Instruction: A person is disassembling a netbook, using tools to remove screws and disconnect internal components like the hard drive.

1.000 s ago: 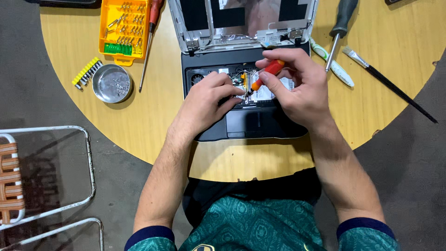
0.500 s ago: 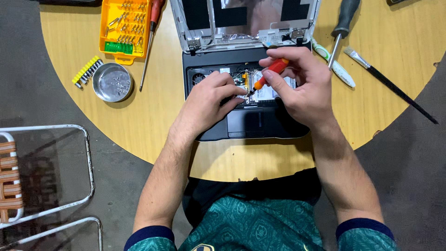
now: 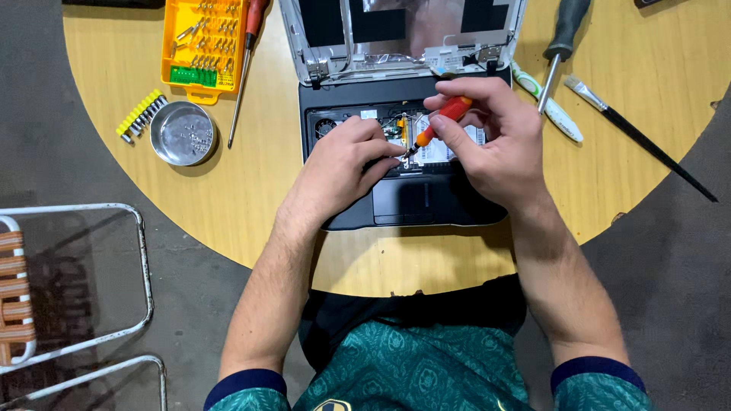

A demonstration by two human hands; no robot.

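- The opened laptop (image 3: 403, 190) lies on the round wooden worktop (image 3: 251, 190), keyboard already off, innards bare.
- Right hand (image 3: 499, 148) is clamped on a small orange screwdriver (image 3: 435, 123), tip down in the chassis.
- Left hand (image 3: 343, 164) rests fingers curled on the parts, holding nothing I can make out.
- Loose screws sit in a metal dish (image 3: 183, 133); by my judgement, more dismantling remains.

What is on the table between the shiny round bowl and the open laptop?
In the head view, a long thin screwdriver with a red handle lies between the metal bowl and the laptop.
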